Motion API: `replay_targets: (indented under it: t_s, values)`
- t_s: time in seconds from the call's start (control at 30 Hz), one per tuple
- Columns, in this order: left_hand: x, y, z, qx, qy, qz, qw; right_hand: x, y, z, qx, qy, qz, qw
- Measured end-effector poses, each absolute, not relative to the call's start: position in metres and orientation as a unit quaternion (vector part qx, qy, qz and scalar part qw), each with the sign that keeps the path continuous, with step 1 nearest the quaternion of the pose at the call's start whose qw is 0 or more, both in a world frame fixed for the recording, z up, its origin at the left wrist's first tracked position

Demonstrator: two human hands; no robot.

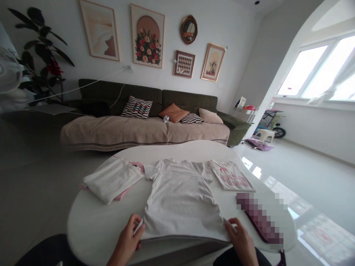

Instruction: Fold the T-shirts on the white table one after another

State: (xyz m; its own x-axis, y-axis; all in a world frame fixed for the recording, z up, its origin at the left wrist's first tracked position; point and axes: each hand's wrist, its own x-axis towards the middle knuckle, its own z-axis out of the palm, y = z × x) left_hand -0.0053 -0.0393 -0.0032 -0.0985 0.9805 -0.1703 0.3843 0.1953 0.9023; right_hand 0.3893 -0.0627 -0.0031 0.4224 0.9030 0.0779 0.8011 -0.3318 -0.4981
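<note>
A white short-sleeved T-shirt lies spread on the white table, its neck at the far side and its hem toward me. My left hand pinches the left corner of the hem, and my right hand pinches the right corner. Between them the hem is stretched nearly straight along the table's near edge. To the left lies a stack of white and pink clothes. At the right is a folded white shirt with a pink print.
A dark pink long object, partly pixelated, lies on the table's right side. Beyond the table stands a green sofa with a beige cover and several cushions. A plant is at the far left, and a white stool stands at the right.
</note>
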Motion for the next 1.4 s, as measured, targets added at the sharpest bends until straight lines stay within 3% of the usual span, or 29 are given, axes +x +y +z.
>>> replay_targets:
  t_s: [0.1, 0.23, 0.43, 0.63, 0.77, 0.9, 1.0, 1.13, 1.4]
  values:
    - [-0.014, -0.052, -0.011, 0.571, 0.625, 0.278, 0.454, 0.372, -0.066, 0.000, -0.811, -0.544, 0.039, 0.211]
    - [-0.012, -0.044, -0.006, 0.659, 0.616, 0.267, 0.339, 0.295, -0.046, 0.003, -0.700, -0.662, 0.003, 0.269]
    - [0.007, 0.013, 0.003, 0.636, 0.673, 0.297, 0.234, 0.203, -0.012, -0.011, -0.652, -0.743, 0.090, 0.121]
    - [0.011, 0.091, 0.009, 0.598, 0.716, 0.295, 0.204, 0.216, -0.012, -0.019, -0.627, -0.764, 0.121, 0.094]
    - [0.026, 0.114, 0.020, 0.592, 0.734, 0.308, 0.130, 0.226, -0.029, -0.028, -0.632, -0.759, 0.130, 0.087]
    - [0.059, 0.121, 0.024, 0.676, 0.669, 0.301, 0.072, 0.249, -0.016, -0.014, -0.617, -0.768, 0.118, 0.124]
    - [0.081, 0.132, 0.014, 0.758, 0.596, 0.251, 0.082, 0.277, 0.026, 0.012, -0.641, -0.747, 0.037, 0.176]
    - [0.086, 0.145, 0.001, 0.780, 0.589, 0.198, 0.075, 0.300, 0.107, 0.035, -0.655, -0.737, 0.014, 0.167]
    - [0.085, 0.216, 0.023, 0.776, 0.610, 0.158, 0.024, 0.305, 0.221, 0.012, -0.683, -0.714, 0.024, 0.152]
